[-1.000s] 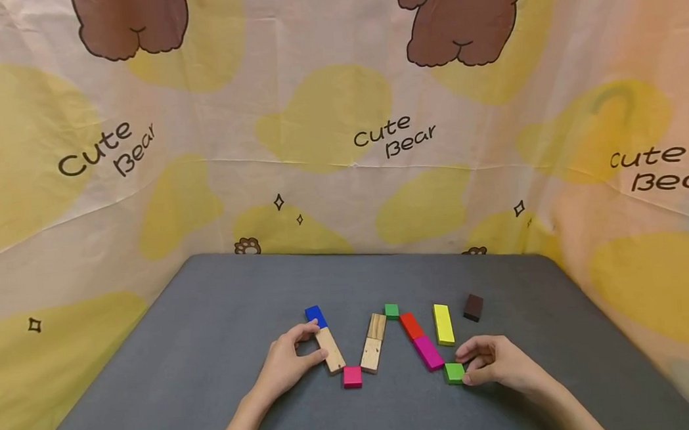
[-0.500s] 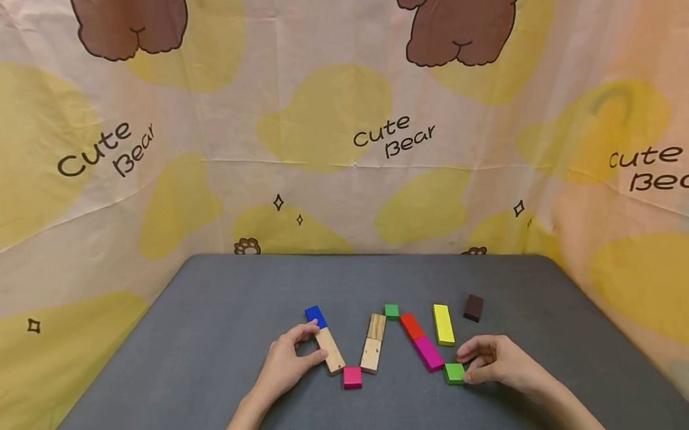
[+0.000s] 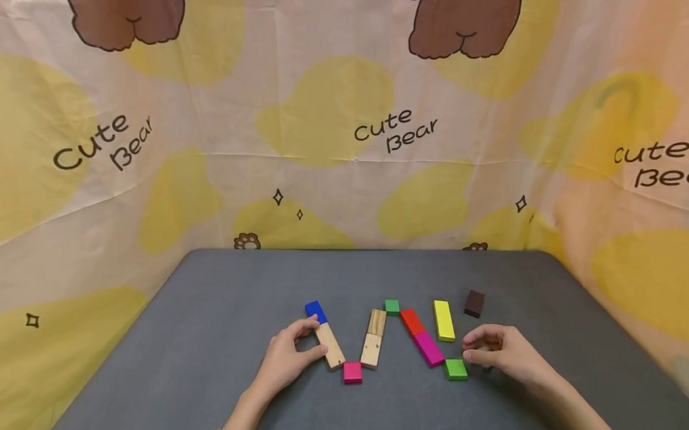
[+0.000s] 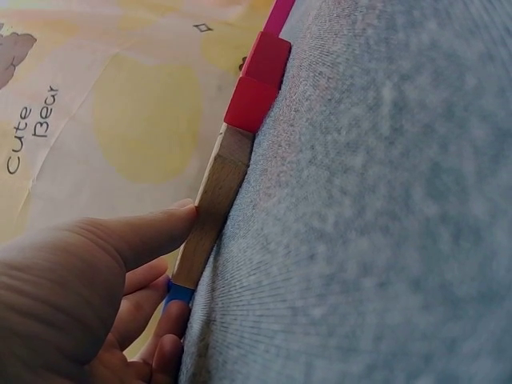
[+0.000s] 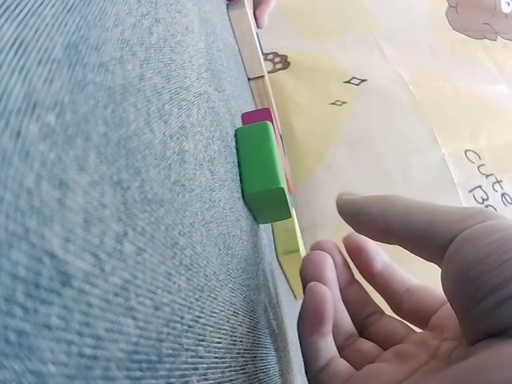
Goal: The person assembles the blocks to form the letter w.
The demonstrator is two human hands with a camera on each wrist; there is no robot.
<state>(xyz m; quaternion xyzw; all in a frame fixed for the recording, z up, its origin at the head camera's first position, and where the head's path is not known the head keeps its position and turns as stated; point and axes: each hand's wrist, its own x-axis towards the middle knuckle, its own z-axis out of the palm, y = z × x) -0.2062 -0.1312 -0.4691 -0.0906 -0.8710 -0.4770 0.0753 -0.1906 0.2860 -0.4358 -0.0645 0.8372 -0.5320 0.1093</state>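
In the head view, my left hand (image 3: 287, 358) rests against the left side of a slanting pair of blocks. Its thumb touches the pale wooden block (image 3: 331, 347), and its index fingertip is at the blue block (image 3: 314, 311). My right hand (image 3: 503, 351) hovers just right of a light green block (image 3: 456, 370), fingers loosely bent with nothing between them. The right wrist view has a gap between the thumb and that green block (image 5: 262, 168). Other blocks continue the zigzag: a pink block (image 3: 352, 373), two wooden blocks, a darker green block (image 3: 391, 307), a red and a magenta block (image 3: 428, 349).
A yellow block (image 3: 444, 321) lies apart, right of the red block. Behind the right hand is a dark brown block (image 3: 474, 304). All lie on a grey cloth-covered table (image 3: 254, 280), with a printed bear curtain (image 3: 314, 111) around its back and sides.
My right hand has drawn off the light green block, slightly right and up, its thumb parting from it. The left hand keeps its place; the head view has tilted a little.
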